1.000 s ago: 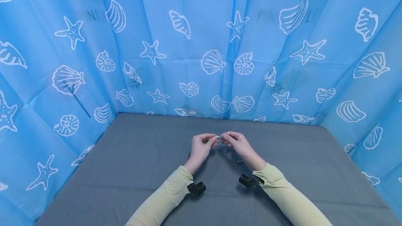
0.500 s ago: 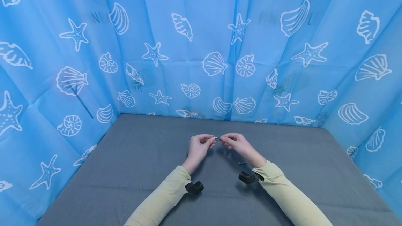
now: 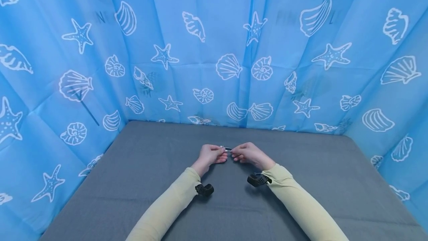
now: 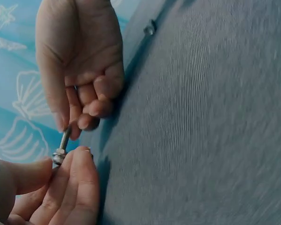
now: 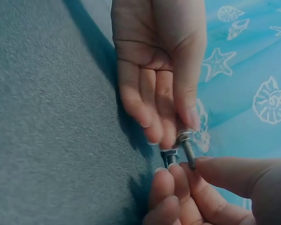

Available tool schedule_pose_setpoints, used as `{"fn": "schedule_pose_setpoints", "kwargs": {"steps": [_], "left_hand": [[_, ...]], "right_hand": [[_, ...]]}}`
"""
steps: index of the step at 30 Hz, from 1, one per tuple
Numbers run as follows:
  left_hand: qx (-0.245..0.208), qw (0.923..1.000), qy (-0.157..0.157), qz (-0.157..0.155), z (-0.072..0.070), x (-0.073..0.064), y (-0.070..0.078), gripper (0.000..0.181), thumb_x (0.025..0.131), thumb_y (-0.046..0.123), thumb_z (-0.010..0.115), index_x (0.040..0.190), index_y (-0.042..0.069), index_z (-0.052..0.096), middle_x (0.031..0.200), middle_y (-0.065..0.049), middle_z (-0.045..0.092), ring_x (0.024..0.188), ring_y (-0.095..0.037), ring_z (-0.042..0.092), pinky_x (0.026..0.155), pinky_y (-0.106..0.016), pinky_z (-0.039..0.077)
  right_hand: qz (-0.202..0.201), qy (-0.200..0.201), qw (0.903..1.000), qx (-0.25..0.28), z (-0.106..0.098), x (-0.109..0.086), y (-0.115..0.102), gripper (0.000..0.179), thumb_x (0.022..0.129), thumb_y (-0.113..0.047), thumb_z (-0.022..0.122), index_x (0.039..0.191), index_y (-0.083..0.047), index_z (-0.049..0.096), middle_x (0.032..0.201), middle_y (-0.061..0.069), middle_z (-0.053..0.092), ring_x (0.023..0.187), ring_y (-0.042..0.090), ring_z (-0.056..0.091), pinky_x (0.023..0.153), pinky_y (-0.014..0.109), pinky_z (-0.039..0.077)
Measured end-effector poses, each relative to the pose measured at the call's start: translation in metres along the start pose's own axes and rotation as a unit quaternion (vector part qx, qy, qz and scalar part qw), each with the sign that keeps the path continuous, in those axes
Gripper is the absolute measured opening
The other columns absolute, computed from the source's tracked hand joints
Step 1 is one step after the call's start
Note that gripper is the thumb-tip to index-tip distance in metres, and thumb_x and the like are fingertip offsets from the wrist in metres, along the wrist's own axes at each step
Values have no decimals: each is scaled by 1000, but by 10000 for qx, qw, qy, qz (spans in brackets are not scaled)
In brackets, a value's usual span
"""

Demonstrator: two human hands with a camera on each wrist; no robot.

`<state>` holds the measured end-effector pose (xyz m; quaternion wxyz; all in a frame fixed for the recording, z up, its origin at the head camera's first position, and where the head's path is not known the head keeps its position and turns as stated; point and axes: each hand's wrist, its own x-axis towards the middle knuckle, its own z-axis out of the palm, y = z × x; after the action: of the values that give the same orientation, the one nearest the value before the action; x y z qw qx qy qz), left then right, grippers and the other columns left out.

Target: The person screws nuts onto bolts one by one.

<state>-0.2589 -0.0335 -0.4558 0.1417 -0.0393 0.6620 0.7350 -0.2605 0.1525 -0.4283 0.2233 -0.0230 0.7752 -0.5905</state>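
Bolt (image 5: pixel 189 149): my left hand (image 3: pixel 210 154) and right hand (image 3: pixel 251 155) are pinching opposite ends; I am apparently aligning it, next needing steadiness.

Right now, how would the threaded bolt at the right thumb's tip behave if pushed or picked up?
The threaded bolt looks metallic, so probably stiff and perhaps heavy for its size. Its ridges likely reduce slipping. Round-bodied with a wider end, it might roll in a curve.

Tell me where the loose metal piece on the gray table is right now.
In the left wrist view, the loose metal piece lies on the gray table near the top edge, to the picture's right of the right hand.
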Motion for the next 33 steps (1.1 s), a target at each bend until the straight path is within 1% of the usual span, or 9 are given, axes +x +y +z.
{"fn": "schedule_pose_setpoints", "kwargs": {"steps": [2, 6, 12, 18, 23, 27, 31, 33], "left_hand": [[75, 9997, 21, -223, -1, 3, 2, 18, 92, 7, 64, 104, -7, 67, 86, -17, 70, 72, -18, 70, 70, -31, 58], [98, 9985, 114, -526, -2, 10, 5, 16, 91, 4, 64, 102, -7, 67, 85, -16, 70, 71, -18, 70, 69, -31, 58], [39, 9963, 292, -804, -1, 15, 8, 15, 90, 0, 64, 102, -9, 66, 83, -17, 70, 72, -20, 70, 68, -31, 58], [107, 9960, 437, -768, 3, 14, 11, 12, 88, -3, 66, 98, -9, 66, 81, -18, 70, 71, -20, 70, 67, -31, 58], [71, 9954, 518, -801, 4, 13, 12, 13, 87, -4, 65, 99, -9, 66, 82, -19, 70, 73, -22, 71, 68, -31, 58], [11, 9952, 523, -823, 3, 13, 11, 14, 87, -5, 65, 100, -11, 65, 84, -21, 70, 74, -23, 71, 69, -31, 58], [-17, 9947, 577, -853, 3, 14, 9, 13, 87, -4, 66, 98, -10, 64, 81, -19, 70, 70, -21, 70, 67, -31, 58], [-7, 9943, 618, -869, 3, 13, 7, 14, 88, 0, 66, 98, -9, 62, 78, -18, 70, 66, -19, 70, 65, -31, 59]], "right_hand": [[54, 11, 10000, -14, 0, 3, -1, 28, 96, -12, 58, 111, 12, 63, 84, 9, 67, 69, 10, 63, 60, 23, 51], [123, 89, 9998, -108, 2, 9, -3, 25, 95, -10, 59, 108, 11, 65, 83, 11, 68, 67, 11, 64, 60, 23, 54], [369, 143, 9992, -58, 3, 15, -5, 22, 95, -6, 58, 107, 11, 64, 80, 13, 67, 65, 12, 66, 64, 28, 58], [519, 264, 9982, 110, 1, 20, -4, 20, 95, -4, 58, 107, 11, 64, 78, 12, 68, 66, 14, 68, 66, 30, 58], [482, 334, 9982, 144, 3, 22, -3, 20, 93, -4, 60, 105, 12, 65, 77, 13, 68, 65, 14, 68, 65, 30, 59], [450, 428, 9980, 111, 5, 21, -3, 18, 93, -3, 60, 102, 12, 65, 76, 14, 68, 63, 14, 67, 63, 30, 59], [461, 522, 9975, 109, 6, 20, -1, 18, 93, -3, 61, 101, 12, 66, 75, 14, 68, 62, 14, 67, 61, 30, 58], [418, 467, 9978, 207, 5, 18, 0, 20, 93, -3, 60, 103, 13, 65, 76, 14, 68, 63, 14, 67, 62, 30, 59]]}}
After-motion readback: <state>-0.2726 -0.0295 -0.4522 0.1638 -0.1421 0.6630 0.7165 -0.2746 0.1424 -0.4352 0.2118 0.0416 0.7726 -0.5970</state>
